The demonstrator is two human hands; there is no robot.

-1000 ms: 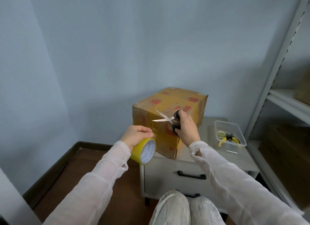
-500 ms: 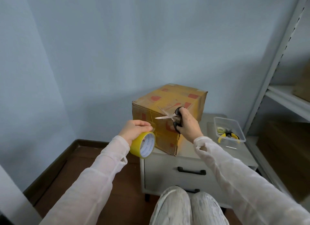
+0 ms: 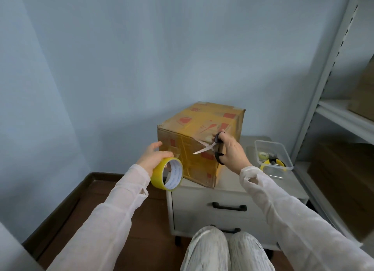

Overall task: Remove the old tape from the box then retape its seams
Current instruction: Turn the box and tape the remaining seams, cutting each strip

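Observation:
A brown cardboard box (image 3: pixel 202 129) with red marks and shiny tape stands on a white cabinet (image 3: pixel 226 196). My left hand (image 3: pixel 151 157) grips a yellow tape roll (image 3: pixel 168 174) in front of the box's near-left face. My right hand (image 3: pixel 230 152) holds black-handled scissors (image 3: pixel 212 147), fingers through the loops. The blades are spread apart and point left and down across the box's front face, close to its taped seam.
A clear plastic tub (image 3: pixel 273 158) with a small tape roll and yellow-handled pliers sits on the cabinet's right side. A grey metal shelf unit (image 3: pixel 334 72) with cardboard boxes stands at the right. My knees (image 3: pixel 224 250) are below, against the cabinet drawers.
The scissors' blades have tilted from pointing left to pointing down-left across the box front. My left hand with the roll has stayed at the box's left side.

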